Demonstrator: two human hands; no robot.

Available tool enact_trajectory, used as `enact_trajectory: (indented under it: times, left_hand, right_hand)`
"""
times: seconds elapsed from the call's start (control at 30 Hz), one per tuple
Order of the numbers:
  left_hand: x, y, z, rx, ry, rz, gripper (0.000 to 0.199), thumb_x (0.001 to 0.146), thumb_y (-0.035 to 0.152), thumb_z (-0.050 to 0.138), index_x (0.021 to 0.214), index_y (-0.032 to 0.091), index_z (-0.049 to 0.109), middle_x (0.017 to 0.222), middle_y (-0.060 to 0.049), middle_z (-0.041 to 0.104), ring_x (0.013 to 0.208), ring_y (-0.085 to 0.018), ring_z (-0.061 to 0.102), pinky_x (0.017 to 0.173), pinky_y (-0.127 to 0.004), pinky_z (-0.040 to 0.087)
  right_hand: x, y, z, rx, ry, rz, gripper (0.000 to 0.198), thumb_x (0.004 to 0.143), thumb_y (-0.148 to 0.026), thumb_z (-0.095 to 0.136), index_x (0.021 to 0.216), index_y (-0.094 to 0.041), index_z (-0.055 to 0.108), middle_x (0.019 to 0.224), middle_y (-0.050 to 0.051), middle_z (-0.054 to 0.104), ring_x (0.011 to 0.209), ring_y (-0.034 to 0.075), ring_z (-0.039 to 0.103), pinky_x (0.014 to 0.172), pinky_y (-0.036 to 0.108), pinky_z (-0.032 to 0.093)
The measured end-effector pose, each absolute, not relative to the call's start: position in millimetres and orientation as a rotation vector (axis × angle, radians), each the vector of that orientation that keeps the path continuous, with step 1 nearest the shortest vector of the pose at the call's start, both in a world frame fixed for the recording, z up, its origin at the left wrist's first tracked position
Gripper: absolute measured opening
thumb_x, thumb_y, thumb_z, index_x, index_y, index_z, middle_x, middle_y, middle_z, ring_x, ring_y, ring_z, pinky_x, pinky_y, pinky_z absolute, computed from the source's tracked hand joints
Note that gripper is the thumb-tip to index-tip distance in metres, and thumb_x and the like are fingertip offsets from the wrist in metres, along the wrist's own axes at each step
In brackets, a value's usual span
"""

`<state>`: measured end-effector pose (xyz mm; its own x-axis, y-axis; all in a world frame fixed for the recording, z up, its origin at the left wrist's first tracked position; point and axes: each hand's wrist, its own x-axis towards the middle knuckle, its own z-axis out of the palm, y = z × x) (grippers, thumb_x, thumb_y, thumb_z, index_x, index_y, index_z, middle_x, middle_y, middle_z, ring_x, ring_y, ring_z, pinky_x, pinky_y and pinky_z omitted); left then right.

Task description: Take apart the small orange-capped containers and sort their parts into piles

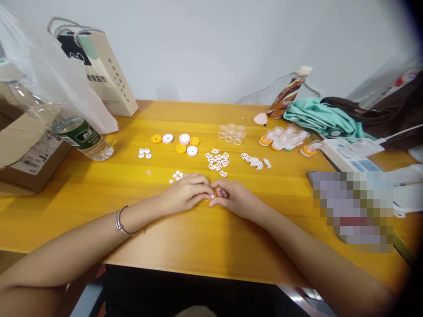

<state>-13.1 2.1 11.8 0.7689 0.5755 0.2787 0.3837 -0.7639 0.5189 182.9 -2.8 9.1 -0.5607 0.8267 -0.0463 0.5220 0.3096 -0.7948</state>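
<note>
Just above the table, my left hand (191, 190) and my right hand (235, 198) meet fingertip to fingertip. Between them is an orange round piece (208, 200), mostly covered by the fingers, with a small white part at its top. Both hands are closed, pinching this piece from either side. Small white caps (177, 175) lie just beyond my left hand. White spoked wheel-like parts (217, 162) are spread beyond the fingertips, with a row of white toothed pieces (253, 161) to their right.
Farther back lie orange discs (180, 149), white discs (192, 151), clear cups (231, 134) and capped assembled pieces (284, 138). A water bottle (87, 137) and cardboard box (39, 154) stand left. A blurred phone-like object (350, 211), power strip (352, 156) and coffee bottle (286, 97) are right.
</note>
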Motion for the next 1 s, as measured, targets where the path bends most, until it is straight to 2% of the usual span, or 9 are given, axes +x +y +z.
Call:
enact_trajectory:
  times: [0.23,0.5,0.8,0.9,1.0]
  left_hand:
    - [-12.1,2.4,10.7,2.602,0.754,0.590,0.018,0.090,0.024,0.047,0.095,0.018,0.063,0.089,-0.005,0.060,0.084,-0.014,0.055,0.077,-0.027,0.040]
    - [-15.6,3.9,8.9,2.972,0.693,0.555,0.026,0.094,0.026,0.037,0.087,0.018,0.061,0.088,-0.006,0.062,0.081,-0.015,0.053,0.071,-0.030,0.033]
    - [-19.5,9.6,12.6,3.137,0.586,0.480,0.023,0.094,0.025,0.037,0.097,0.019,0.059,0.092,-0.006,0.065,0.082,-0.015,0.054,0.069,-0.032,0.030]
    - [-19.6,11.1,11.4,3.152,0.597,0.470,0.024,0.094,0.025,0.037,0.094,0.019,0.060,0.092,-0.005,0.065,0.082,-0.015,0.055,0.068,-0.031,0.030]
    - [-20.3,12.6,9.5,3.097,0.621,0.533,0.023,0.093,0.025,0.039,0.092,0.019,0.061,0.092,-0.005,0.066,0.082,-0.015,0.056,0.068,-0.031,0.031]
  right_hand:
    - [180.8,-2.6,10.5,-1.232,-2.212,1.119,0.020,0.071,-0.033,0.068,0.077,-0.018,0.057,0.057,-0.007,0.041,0.055,0.009,0.039,0.053,0.022,0.031]
    - [180.5,-3.1,7.8,-1.224,-2.203,1.091,0.019,0.070,-0.027,0.069,0.071,-0.018,0.052,0.056,-0.007,0.041,0.055,0.009,0.040,0.053,0.022,0.031]
    - [183.2,-2.3,7.1,-1.160,-2.239,1.083,0.017,0.071,-0.027,0.067,0.074,-0.018,0.053,0.059,-0.006,0.041,0.055,0.008,0.038,0.053,0.022,0.031]
    - [183.4,-2.7,4.3,-1.145,-2.251,1.070,0.018,0.072,-0.026,0.064,0.084,-0.017,0.055,0.060,-0.006,0.041,0.053,0.007,0.038,0.052,0.022,0.032]
    - [182.7,-4.1,1.6,-1.163,-2.214,1.047,0.031,0.071,-0.024,0.063,0.100,-0.017,0.053,0.061,-0.007,0.042,0.053,0.007,0.040,0.053,0.021,0.033]
